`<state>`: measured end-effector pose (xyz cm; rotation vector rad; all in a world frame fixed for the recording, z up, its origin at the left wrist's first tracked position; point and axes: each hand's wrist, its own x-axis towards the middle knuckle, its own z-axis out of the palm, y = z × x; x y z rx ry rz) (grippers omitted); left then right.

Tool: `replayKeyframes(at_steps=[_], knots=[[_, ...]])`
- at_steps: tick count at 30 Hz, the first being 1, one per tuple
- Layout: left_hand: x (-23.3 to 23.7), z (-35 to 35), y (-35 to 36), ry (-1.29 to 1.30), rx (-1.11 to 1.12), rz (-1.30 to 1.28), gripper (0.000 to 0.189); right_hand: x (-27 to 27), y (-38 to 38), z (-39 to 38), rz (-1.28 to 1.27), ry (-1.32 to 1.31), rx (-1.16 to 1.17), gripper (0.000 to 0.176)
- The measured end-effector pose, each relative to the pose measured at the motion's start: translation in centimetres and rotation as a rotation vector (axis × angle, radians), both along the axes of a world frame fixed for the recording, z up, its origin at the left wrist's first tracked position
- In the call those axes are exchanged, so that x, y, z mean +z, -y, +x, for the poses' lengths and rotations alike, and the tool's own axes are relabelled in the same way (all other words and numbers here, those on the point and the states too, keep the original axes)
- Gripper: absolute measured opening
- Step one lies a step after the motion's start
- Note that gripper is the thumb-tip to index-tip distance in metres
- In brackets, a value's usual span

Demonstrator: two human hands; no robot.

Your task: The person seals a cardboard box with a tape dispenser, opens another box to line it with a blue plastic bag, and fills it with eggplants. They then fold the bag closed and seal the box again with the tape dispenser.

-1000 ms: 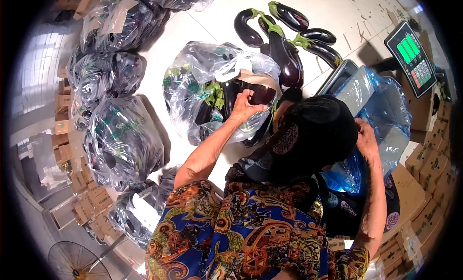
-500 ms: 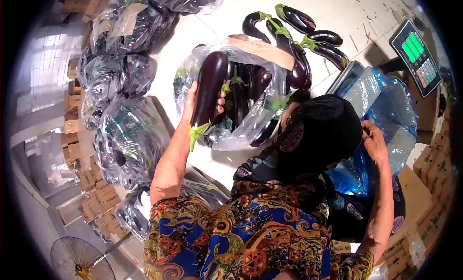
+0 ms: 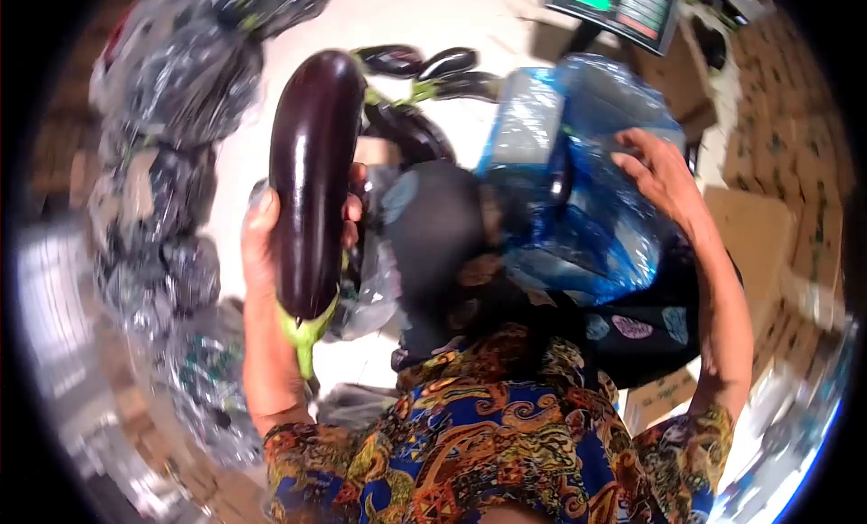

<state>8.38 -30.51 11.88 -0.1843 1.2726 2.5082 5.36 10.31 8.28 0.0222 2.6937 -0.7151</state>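
Note:
My left hand (image 3: pixel 262 226) is wrapped round a large dark purple eggplant (image 3: pixel 314 176), held upright with its green stem pointing down toward my forearm. My right hand (image 3: pixel 655 167) hovers over the blue plastic bag (image 3: pixel 610 217), fingers apart and holding nothing. Inside that bag a smaller dark eggplant (image 3: pixel 562 172) shows. Behind my left hand, a clear plastic bag (image 3: pixel 375 294) is mostly hidden by the eggplant and my knee.
Several loose eggplants (image 3: pixel 452 65) lie on the pale floor beyond my knee. Filled plastic bags (image 3: pixel 194 86) line the left side. A scale display (image 3: pixel 619 8) stands at the top right, with cardboard boxes (image 3: pixel 786 136) along the right.
My view has turned to the right. The held eggplant has come up closer to the camera. My right hand has opened off the blue bag's edge, and a dark eggplant now shows inside the bag.

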Motion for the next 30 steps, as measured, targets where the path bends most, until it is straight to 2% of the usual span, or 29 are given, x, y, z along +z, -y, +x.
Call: replayKeyframes(at_steps=[2,3,4,5,6,7,8,10,11,12,14,15,16,18,19,20,22,25,28,30], knots=[[3.6,-1.8,-4.4,0.030,-0.139,-0.145,0.075,0.9,-2.1,0.4,0.164,-0.048,0.043,0.035],[4.4,-2.5,-6.6,0.046,-0.245,-0.210,0.071,-0.1,-3.9,1.1,0.231,-0.191,0.104,0.036],[5.1,-3.4,-8.6,0.068,-0.345,-0.275,0.068,-0.2,-4.8,1.4,0.263,-0.182,0.071,0.037],[5.9,-4.9,-10.7,0.050,-0.554,-0.350,0.063,-0.2,-5.6,1.6,0.295,-0.174,0.039,0.039],[5.2,-5.7,-13.3,0.029,-0.629,-0.367,0.061,-0.2,-6.5,1.8,0.324,-0.161,0.009,0.040],[4.6,-6.5,-15.6,0.089,-0.714,-0.366,0.060,-0.8,-7.6,1.9,0.283,-0.127,-0.029,0.055],[3.7,-6.5,-17.5,0.133,-0.797,-0.382,0.060,-1.5,-7.8,2.3,0.197,-0.070,-0.102,0.061],[-0.5,-6.6,-21.1,0.210,-0.731,-0.414,0.047,-2.3,-8.1,2.2,0.026,0.068,-0.236,0.073],[-2.6,-6.8,-22.8,0.242,-0.717,-0.417,0.046,-3.6,-8.7,2.5,-0.115,0.084,-0.255,0.085],[-4.8,-7.0,-24.3,0.275,-0.701,-0.420,0.046,-3.2,-8.2,2.4,-0.093,0.096,-0.251,0.086],[-10.0,-7.2,-26.6,0.234,-0.668,-0.507,0.049,-4.4,-7.8,2.7,-0.078,0.034,-0.252,0.082],[-12.9,-7.1,-26.9,0.148,-0.681,-0.482,0.056,-4.9,-7.9,2.9,-0.171,0.056,-0.194,0.077],[-13.8,-6.4,-27.3,0.099,-0.664,-0.531,0.061,-5.0,-7.9,2.9,-0.171,0.127,-0.127,0.069],[-17.1,-5.5,-28.2,0.090,-0.673,-0.627,0.065,-5.2,-7.2,3.5,-0.130,0.078,-0.104,0.061],[-19.8,-5.1,-28.9,0.097,-0.635,-0.833,0.070,-5.3,-7.2,3.6,-0.112,0.065,-0.057,0.058],[-23.0,-4.7,-29.1,0.016,-0.657,-0.816,0.080,-5.3,-7.3,3.6,-0.089,0.050,-0.013,0.056],[-22.3,-4.0,-29.8,-0.043,-0.677,-0.867,0.084,-5.1,-7.5,3.8,-0.072,0.052,0.021,0.052],[-19.1,-2.6,-30.2,-0.233,-0.756,-1.345,0.102,-4.8,-7.9,3.9,-0.098,0.078,0.004,0.050],[-17.8,-1.5,-28.3,-0.297,-0.987,-1.369,0.101,-4.7,-7.7,3.9,-0.124,0.095,0.016,0.050],[-17.3,-1.1,-26.9,0.012,-1.008,-1.033,0.080,-4.3,-7.2,3.8,-0.110,0.106,0.040,0.048]])
